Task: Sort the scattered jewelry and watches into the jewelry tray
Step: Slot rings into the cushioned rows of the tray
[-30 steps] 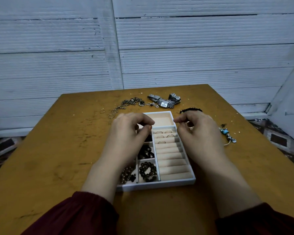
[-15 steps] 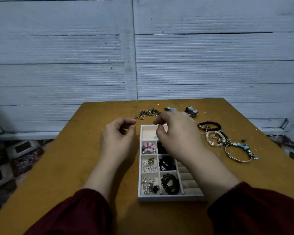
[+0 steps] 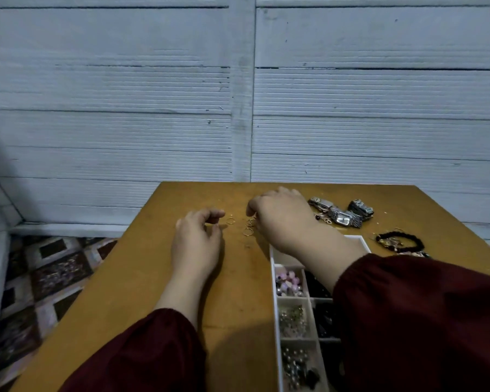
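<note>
**Lying loose on the table (image 3: 142, 278): gold rings (image 3: 249, 232) just off the jewelry tray (image 3: 275, 278)**

The left hand (image 3: 198, 241) rests on the ochre table with its fingers loosely curled. Its grip is slack, thumb and forefinger a little apart with nothing seen between them. A single small ring (image 3: 230, 220) lies just beside that forefinger's tip.

The right hand (image 3: 283, 219) reaches across the tray's far left corner, knuckles up, fingers bent down onto the gold rings between the two hands. Its fingertips meet the farthest of them. The back of the hand hides the thumb, so I cannot tell whether its grip is pinching a ring or only pressing on it.

The white tray sits at the near right, its right part hidden under a dark red sleeve (image 3: 408, 321). Its left column holds pink beads (image 3: 287, 281), then a silvery tangle (image 3: 293, 321), then grey pearly beads (image 3: 294, 363). The next column holds black pieces (image 3: 317, 284).

Beyond the tray and to the right of the right hand, silver watches (image 3: 341, 217) lie huddled together on the table. Further right a black beaded bracelet (image 3: 399, 241) lies near the tray's far right corner, with small pieces tangled in it. A white board wall (image 3: 125, 108) stands behind the table, and a patterned floor (image 3: 46, 273) shows at the left.
</note>
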Motion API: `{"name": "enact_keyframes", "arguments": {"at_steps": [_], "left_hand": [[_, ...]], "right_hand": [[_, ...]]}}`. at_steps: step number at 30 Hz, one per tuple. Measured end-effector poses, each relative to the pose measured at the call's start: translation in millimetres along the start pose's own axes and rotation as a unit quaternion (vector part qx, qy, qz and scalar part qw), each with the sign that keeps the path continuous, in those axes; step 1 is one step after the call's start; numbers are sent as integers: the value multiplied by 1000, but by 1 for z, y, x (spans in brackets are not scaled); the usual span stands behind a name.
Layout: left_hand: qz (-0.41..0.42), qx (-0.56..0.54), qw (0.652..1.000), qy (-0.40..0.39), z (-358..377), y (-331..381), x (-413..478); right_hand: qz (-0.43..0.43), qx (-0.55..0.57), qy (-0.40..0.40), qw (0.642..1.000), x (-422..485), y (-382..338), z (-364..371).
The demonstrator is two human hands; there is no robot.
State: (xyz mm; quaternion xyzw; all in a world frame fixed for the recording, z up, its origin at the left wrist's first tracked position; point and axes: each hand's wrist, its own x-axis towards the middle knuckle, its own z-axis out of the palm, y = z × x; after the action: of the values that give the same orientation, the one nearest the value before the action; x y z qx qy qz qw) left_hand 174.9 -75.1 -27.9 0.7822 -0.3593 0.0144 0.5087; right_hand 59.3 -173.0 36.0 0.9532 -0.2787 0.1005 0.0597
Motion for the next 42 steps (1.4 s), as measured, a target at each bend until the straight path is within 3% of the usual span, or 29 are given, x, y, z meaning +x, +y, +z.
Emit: {"name": "enact_keyframes", "arguments": {"at_steps": [8, 28, 31, 36, 42], "left_hand": [[5, 50, 999, -7, 1, -9, 18], [8, 109, 994, -25, 1, -5, 23], [13, 133, 990, -37, 2, -3, 21], [5, 138, 988, -61, 6, -3, 21], [12, 176, 980, -94, 9, -3, 21]], "right_hand": [[-37, -47, -123, 991, 25, -9, 9], [-82, -91, -106, 987, 33, -9, 5], [-69, -73, -101, 990, 33, -6, 8], [12, 52, -108, 993, 33, 1, 12], [51, 100, -83, 990, 31, 10, 11]]}}
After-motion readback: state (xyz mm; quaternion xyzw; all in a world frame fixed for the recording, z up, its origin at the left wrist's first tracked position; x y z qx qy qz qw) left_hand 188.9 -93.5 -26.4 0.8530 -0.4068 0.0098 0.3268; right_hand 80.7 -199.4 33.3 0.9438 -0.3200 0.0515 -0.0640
